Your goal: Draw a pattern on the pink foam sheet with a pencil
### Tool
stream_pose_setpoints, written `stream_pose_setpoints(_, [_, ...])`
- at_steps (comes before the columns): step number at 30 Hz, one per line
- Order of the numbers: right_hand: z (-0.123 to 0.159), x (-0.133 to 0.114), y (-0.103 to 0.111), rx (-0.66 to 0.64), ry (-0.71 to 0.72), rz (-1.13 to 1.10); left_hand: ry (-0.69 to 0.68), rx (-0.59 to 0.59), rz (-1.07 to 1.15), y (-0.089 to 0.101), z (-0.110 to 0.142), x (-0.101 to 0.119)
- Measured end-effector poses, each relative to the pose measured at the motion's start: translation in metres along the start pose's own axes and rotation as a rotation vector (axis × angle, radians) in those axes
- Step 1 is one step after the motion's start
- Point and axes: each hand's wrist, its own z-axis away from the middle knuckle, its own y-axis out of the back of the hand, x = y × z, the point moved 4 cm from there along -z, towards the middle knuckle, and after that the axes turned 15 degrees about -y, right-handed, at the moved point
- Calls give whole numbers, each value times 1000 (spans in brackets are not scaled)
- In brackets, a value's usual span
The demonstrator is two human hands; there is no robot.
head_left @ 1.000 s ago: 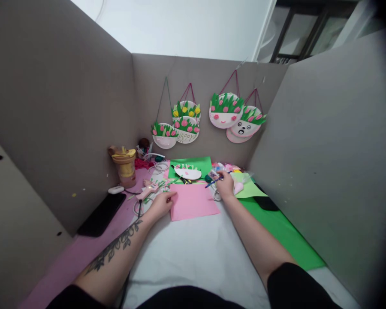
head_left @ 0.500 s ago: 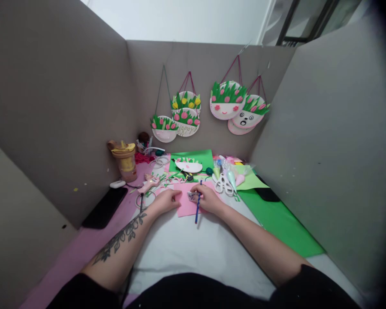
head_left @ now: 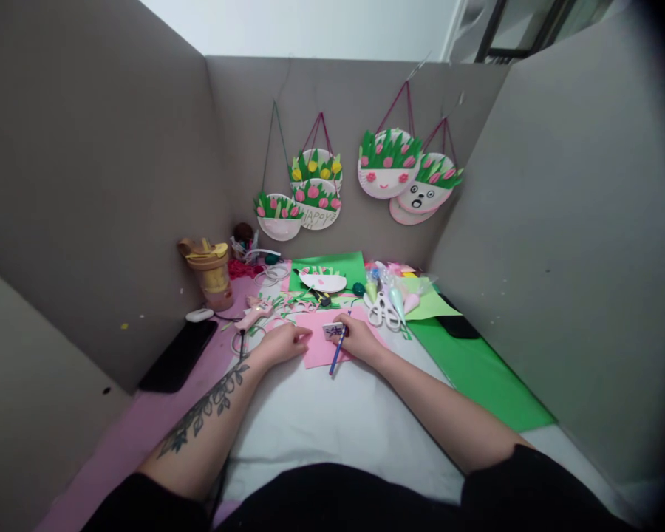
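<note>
**Seemingly set for marking**

The right hand's (head_left: 360,340) fingers grip a blue pencil (head_left: 338,353) and a small white block (head_left: 331,330), perhaps an eraser, over pink paper (head_left: 317,357) on the counter (head_left: 321,421). The left hand (head_left: 281,344) sits at the paper's left side, fingers loosely curled; whether they pinch it cannot be told. Marking appears next, calling for steady paper and the pencil's writing end lowered.

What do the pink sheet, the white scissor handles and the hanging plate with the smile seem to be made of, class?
Pink sheet: probably paper or thin card, matte, judging by its flat lie and thin edges.
White scissor handles: likely smooth moulded plastic, from their even colour and rounded loops.
Plate with the smile: perhaps pressed paper, dull white, as its ridged rim suggests; foam stays possible.
</note>
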Motion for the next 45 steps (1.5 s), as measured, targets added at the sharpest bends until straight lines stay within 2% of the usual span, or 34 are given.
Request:
stream_pose_setpoints(4, [4,-5,-5,-86,25,-127,-42,-23,101,-1,-1,-3])
stream_pose_setpoints(8, [9,-11,-13,-180,-17,-114,-55,-23,113,-1,-3,-6])
stream_pose_setpoints(11, [11,-12,-14,-167,-5,-76,-73,-34,107,-2,-3,-7])
stream_pose_setpoints(15, [13,-17,-14,-152,112,-2,-85,-44,90,-1,-2,-7])
stream_pose_setpoints(20, [19,-26,-15,-136,191,69,-98,-60,91,-2,-1,-7])
stream_pose_setpoints(26, [22,-38,-28,-116,329,160,-148,-78,118,-2,-2,-6])
stream_pose_setpoints(34, [23,-44,-37,-200,355,198,-177,-95,159,-1,-4,-3])
stream_pose_setpoints(38, [23,-44,-36,-147,339,259,-154,-109,193,-1,-4,-4])
stream_pose_setpoints(43, [23,-42,-40,-186,359,259,-125,-96,219,0,-4,-5])
stream_pose_setpoints(45, [22,-42,-40,-155,349,271,-108,-92,211,0,-4,-5])
